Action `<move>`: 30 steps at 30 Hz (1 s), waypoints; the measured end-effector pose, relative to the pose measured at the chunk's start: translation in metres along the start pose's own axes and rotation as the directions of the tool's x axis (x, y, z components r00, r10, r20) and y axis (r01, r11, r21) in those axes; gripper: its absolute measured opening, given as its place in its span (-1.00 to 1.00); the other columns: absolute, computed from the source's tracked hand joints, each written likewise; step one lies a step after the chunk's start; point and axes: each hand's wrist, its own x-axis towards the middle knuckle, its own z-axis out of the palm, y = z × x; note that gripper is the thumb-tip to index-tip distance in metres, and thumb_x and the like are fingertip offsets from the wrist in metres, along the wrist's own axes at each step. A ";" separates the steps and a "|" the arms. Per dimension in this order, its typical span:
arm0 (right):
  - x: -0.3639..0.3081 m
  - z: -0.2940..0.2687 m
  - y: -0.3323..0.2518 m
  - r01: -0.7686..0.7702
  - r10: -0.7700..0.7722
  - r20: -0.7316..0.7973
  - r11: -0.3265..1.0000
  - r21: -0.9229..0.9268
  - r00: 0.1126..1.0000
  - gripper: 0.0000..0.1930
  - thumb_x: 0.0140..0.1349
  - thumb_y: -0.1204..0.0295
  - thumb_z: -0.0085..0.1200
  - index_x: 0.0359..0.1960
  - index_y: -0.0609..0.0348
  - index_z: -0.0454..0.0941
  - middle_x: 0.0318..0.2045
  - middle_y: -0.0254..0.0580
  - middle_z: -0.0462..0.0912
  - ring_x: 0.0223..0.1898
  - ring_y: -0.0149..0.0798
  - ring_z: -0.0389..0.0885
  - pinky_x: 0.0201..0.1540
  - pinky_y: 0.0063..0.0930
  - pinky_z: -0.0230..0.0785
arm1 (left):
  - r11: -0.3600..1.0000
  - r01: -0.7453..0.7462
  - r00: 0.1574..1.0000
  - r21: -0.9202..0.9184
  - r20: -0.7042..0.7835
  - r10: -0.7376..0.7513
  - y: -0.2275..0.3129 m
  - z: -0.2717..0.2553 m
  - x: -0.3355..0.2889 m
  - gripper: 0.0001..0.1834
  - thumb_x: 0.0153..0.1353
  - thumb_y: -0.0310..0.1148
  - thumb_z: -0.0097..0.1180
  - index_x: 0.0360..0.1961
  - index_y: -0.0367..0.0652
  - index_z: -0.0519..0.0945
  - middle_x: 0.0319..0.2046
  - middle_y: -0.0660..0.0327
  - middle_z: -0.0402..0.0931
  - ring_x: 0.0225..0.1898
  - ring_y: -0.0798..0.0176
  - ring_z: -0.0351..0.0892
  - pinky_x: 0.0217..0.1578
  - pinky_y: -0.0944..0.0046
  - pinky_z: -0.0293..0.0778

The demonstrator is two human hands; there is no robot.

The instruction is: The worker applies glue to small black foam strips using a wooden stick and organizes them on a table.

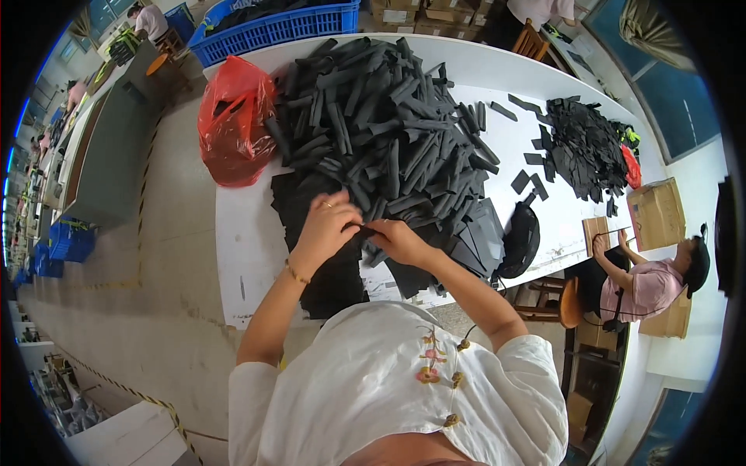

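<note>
My left hand (332,227) and my right hand (399,239) meet over the near side of a white table (242,256). Their fingers are closed in a pinch on a small black piece (362,226), mostly hidden by the fingertips; it looks like the dark sheet material around it. Just beyond my hands rises a large heap of rolled black pieces (388,116). Flat black sheets (334,286) lie beneath and beside my left hand. More flat black pieces (478,241) are spread to the right of my right hand.
A red plastic bag (235,124) stands at the table's left edge. At the right lie a black pouch (519,241) and a second pile of small black pieces (587,147). A blue crate (276,33) is behind the table. Another person (649,283) sits at the right beside a cardboard box (657,211).
</note>
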 end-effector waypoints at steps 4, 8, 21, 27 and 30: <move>-0.015 0.005 -0.001 -0.300 0.311 0.021 0.895 0.331 0.950 -0.71 0.18 0.52 0.08 -0.06 0.36 0.51 -0.43 -0.10 0.62 -0.38 -0.32 0.58 -0.29 -0.44 0.39 | 0.897 -0.064 0.663 -0.437 -0.690 -0.288 -0.012 -0.007 -0.016 -0.37 0.01 -0.31 0.36 0.14 -0.16 0.46 0.29 0.04 0.17 0.31 0.01 0.14 0.24 -0.01 0.14; -0.007 0.028 -0.015 -0.390 0.404 0.035 0.853 0.347 0.914 -0.73 0.21 0.57 0.04 -0.05 0.37 0.49 -0.42 -0.04 0.63 -0.43 -0.29 0.59 -0.33 -0.45 0.41 | -0.185 -0.101 0.846 -0.977 0.013 -0.533 -0.034 0.069 -0.028 -0.70 0.17 -0.40 0.23 -0.10 -0.31 0.55 -0.31 0.06 0.62 -0.12 0.00 0.62 0.03 0.06 0.46; -0.051 0.069 -0.033 -0.323 0.331 -0.141 0.943 0.083 0.933 -0.92 0.27 0.54 0.03 -0.37 0.29 0.46 -0.63 0.09 0.50 -0.61 0.09 0.51 -0.55 -0.26 0.33 | -0.182 -0.140 0.607 -0.973 0.061 -0.792 -0.026 0.035 -0.018 -0.75 0.22 -0.27 0.22 -0.24 -0.27 0.62 -0.72 0.31 0.42 -0.80 0.47 0.22 -0.71 0.42 0.18; -0.077 0.038 -0.045 -0.341 0.340 -0.158 0.940 0.022 0.927 -0.91 0.29 0.52 0.02 -0.37 0.29 0.47 -0.66 0.07 0.50 -0.64 0.00 0.51 -0.57 -0.27 0.32 | -0.334 -0.111 0.713 -0.936 0.159 -0.683 -0.011 0.057 -0.007 -0.67 0.25 -0.18 0.19 -0.18 -0.27 0.60 -0.76 0.30 0.38 -0.82 0.47 0.21 -0.76 0.44 0.11; -0.067 0.028 -0.039 -0.426 0.435 -0.146 0.900 0.095 0.888 -0.89 0.30 0.52 0.01 -0.36 0.32 0.49 -0.70 -0.04 0.49 -0.68 -0.20 0.50 -0.59 -0.36 0.30 | -0.279 -0.331 0.504 -0.901 0.081 -0.860 0.012 0.053 0.010 -0.62 0.29 -0.11 0.13 -0.13 -0.26 0.57 -0.63 0.18 0.49 -0.67 0.35 0.45 -0.67 0.37 0.38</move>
